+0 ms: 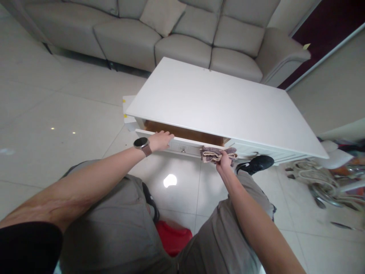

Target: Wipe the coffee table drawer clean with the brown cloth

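A white coffee table [222, 99] stands before me with its left drawer [188, 146] pulled partly out. A strip of the drawer's brown inside shows, and a small knob sits on its front. My left hand [161, 141], with a watch on the wrist, is hooked over the top edge of the drawer front, left of the knob. In my right hand [224, 160] is a folded purplish-brown and cream cloth [212, 154], pinched between thumb and fingers. The cloth is at the right end of the drawer front. Whether it presses on the wood I cannot tell.
A grey sofa [182, 49] with a cushion [161, 15] runs behind the table. Coiled cables [322, 182] and clutter lie on the tiled floor at right. A red object [173, 238] is between my legs. My shoe [256, 164] is near the table's front.
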The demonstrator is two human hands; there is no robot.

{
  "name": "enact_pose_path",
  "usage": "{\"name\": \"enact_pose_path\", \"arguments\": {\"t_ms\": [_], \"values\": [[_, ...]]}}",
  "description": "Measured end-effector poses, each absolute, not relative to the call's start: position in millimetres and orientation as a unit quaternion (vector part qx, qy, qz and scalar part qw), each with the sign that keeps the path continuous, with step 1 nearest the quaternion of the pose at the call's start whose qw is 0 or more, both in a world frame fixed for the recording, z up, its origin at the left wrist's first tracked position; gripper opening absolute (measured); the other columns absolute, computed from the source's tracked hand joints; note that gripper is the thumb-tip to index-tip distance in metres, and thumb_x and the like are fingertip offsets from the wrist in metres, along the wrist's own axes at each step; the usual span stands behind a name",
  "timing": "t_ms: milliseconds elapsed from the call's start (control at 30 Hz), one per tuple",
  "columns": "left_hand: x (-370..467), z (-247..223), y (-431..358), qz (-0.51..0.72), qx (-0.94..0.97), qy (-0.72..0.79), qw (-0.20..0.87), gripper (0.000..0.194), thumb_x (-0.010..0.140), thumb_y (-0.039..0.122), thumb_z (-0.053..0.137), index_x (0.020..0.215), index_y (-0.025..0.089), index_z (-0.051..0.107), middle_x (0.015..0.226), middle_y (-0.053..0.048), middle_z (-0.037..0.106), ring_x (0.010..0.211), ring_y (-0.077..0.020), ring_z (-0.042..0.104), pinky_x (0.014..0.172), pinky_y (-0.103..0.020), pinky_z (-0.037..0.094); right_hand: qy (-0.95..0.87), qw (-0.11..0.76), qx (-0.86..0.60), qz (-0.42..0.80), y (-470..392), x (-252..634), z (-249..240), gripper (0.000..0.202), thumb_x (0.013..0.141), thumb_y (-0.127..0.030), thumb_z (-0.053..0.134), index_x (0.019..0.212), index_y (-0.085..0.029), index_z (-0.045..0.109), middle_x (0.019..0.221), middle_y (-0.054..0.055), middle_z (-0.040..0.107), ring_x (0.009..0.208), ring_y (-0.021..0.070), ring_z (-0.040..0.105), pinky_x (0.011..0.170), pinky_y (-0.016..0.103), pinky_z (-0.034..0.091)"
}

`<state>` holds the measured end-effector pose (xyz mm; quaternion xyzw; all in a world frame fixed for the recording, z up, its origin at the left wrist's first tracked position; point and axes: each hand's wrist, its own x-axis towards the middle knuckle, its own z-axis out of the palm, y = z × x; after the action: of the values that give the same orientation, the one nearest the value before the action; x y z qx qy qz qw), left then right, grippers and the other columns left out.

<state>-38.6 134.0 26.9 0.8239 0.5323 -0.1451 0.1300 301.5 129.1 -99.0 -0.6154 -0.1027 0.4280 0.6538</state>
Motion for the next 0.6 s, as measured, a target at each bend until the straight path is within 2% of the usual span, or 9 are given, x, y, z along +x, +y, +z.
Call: {"name": "enact_pose_path", "arguments": {"t_ms": [200, 600], "values": [[-39, 26, 133, -0.141, 0.825, 0.532, 0.131, 0.044, 0.095, 0.027, 0.057, 0.137, 0.016, 0.052, 0.138, -0.020, 0.057, 0.128, -0.0368, 0.055, 0.102, -0.051, 0.050, -0.068, 0.649, -0.625, 0.428, 127, 292, -94, 0.043, 0.066, -0.013, 0.069, 0.106, -0.022, 0.053, 0.094, -0.001, 0.070, 0.073, 0.0152, 0.069, 0.054, 0.025, 0.061], [-37, 30, 131, -0.141, 0.824, 0.534, 0.125, 0.043, 0.095, 0.026, 0.055, 0.137, 0.017, 0.052, 0.139, -0.020, 0.057, 0.126, -0.0360, 0.056, 0.100, -0.051, 0.050, -0.062, 0.650, -0.622, 0.433, 125, 287, -86, 0.040, 0.068, -0.011, 0.068, 0.104, -0.022, 0.054, 0.088, -0.005, 0.069, 0.071, 0.0132, 0.069, 0.060, 0.025, 0.063]]}}
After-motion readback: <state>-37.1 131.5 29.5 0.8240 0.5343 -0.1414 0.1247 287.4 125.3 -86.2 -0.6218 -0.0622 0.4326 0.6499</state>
